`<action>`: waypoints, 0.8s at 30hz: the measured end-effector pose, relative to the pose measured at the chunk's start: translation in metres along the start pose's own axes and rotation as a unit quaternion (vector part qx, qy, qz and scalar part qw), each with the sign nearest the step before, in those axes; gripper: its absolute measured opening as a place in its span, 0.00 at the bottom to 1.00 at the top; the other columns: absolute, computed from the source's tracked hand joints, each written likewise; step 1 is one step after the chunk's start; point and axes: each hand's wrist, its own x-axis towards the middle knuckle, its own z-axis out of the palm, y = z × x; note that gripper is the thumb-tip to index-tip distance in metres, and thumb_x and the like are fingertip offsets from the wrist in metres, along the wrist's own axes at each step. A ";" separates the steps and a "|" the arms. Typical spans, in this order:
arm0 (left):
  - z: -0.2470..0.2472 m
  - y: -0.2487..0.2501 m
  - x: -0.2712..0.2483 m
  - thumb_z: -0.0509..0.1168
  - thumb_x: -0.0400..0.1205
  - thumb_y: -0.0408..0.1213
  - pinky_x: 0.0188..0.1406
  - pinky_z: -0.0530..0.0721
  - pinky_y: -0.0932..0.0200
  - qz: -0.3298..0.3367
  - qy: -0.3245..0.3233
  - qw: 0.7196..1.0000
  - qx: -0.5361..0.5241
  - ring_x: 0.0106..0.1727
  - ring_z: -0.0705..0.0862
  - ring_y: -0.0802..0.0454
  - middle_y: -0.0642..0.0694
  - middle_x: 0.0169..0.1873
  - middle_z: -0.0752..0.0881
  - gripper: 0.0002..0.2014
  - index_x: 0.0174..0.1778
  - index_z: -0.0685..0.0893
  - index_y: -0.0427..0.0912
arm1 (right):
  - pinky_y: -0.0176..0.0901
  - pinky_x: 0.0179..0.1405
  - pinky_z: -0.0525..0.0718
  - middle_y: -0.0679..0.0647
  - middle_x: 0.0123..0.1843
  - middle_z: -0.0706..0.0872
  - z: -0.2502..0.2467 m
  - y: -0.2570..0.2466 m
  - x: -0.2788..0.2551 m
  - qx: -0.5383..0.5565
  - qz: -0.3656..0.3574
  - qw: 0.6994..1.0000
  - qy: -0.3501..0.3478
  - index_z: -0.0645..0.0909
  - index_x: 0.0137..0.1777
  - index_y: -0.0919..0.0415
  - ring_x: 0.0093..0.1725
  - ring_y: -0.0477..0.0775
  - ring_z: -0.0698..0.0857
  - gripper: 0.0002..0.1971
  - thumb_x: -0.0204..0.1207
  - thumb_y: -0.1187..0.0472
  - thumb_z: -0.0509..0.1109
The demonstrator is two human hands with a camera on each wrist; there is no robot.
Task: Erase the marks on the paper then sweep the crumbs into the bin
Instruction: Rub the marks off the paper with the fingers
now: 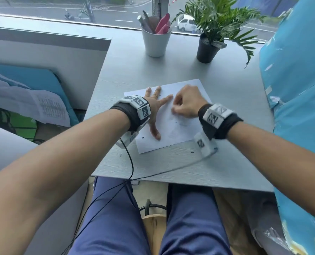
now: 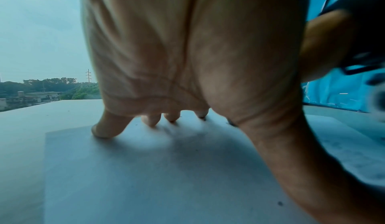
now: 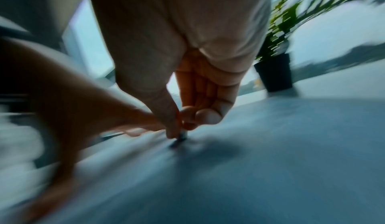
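Observation:
A white sheet of paper lies on the grey desk, with faint pencil marks near its middle. My left hand presses flat on the sheet's left part with fingers spread. My right hand is curled over the sheet's right part and pinches a small eraser, whose tip touches the paper. The right wrist view is smeared by motion. Dark crumbs lie on the sheet and on the desk in front of it. No bin is in view.
A white cup of pens and a potted plant stand at the back of the desk by the window. A blue-wrapped bulk borders the desk on the right. Cables hang over the front edge above my knees.

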 end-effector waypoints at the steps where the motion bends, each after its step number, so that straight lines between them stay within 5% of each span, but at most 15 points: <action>1: 0.000 0.001 0.001 0.86 0.52 0.61 0.76 0.50 0.21 -0.003 0.000 1.000 0.004 0.83 0.28 0.33 0.45 0.83 0.26 0.80 0.83 0.28 0.62 | 0.41 0.45 0.87 0.56 0.37 0.92 0.010 -0.010 -0.015 -0.002 -0.024 0.999 -0.035 0.92 0.39 0.62 0.38 0.53 0.89 0.07 0.69 0.60 0.73; 4: 0.001 0.002 0.001 0.86 0.51 0.61 0.76 0.50 0.23 -0.009 0.002 1.000 0.011 0.83 0.28 0.33 0.45 0.83 0.26 0.80 0.83 0.28 0.61 | 0.35 0.39 0.86 0.50 0.37 0.92 0.019 -0.021 -0.038 0.024 -0.054 0.992 -0.107 0.92 0.40 0.59 0.36 0.47 0.88 0.05 0.69 0.58 0.77; 10: 0.000 0.000 0.002 0.86 0.51 0.61 0.74 0.52 0.19 -0.003 0.001 1.000 -0.004 0.83 0.28 0.34 0.47 0.84 0.26 0.80 0.83 0.29 0.64 | 0.38 0.42 0.86 0.55 0.37 0.92 -0.007 0.013 0.006 0.015 0.013 1.000 0.013 0.92 0.39 0.61 0.38 0.51 0.89 0.07 0.66 0.59 0.76; 15: 0.001 0.000 0.003 0.86 0.50 0.62 0.74 0.50 0.19 -0.003 -0.003 1.000 0.009 0.83 0.28 0.33 0.46 0.83 0.25 0.81 0.83 0.28 0.63 | 0.31 0.35 0.83 0.48 0.36 0.91 0.016 -0.015 -0.037 0.023 -0.057 0.992 -0.115 0.92 0.40 0.57 0.35 0.44 0.87 0.04 0.69 0.57 0.78; 20: -0.001 0.001 -0.002 0.86 0.51 0.61 0.74 0.54 0.19 0.001 0.004 1.000 -0.005 0.84 0.29 0.34 0.46 0.84 0.27 0.79 0.84 0.30 0.64 | 0.34 0.40 0.81 0.55 0.38 0.93 -0.008 0.020 0.009 0.030 0.013 0.999 0.009 0.93 0.40 0.59 0.37 0.47 0.88 0.07 0.66 0.57 0.78; 24: 0.001 0.002 0.002 0.86 0.51 0.62 0.74 0.52 0.19 0.000 0.005 1.000 0.013 0.83 0.29 0.32 0.44 0.84 0.26 0.80 0.83 0.28 0.61 | 0.36 0.39 0.86 0.50 0.36 0.91 0.021 -0.013 -0.038 0.035 -0.051 0.994 -0.085 0.92 0.41 0.58 0.36 0.46 0.88 0.05 0.69 0.58 0.77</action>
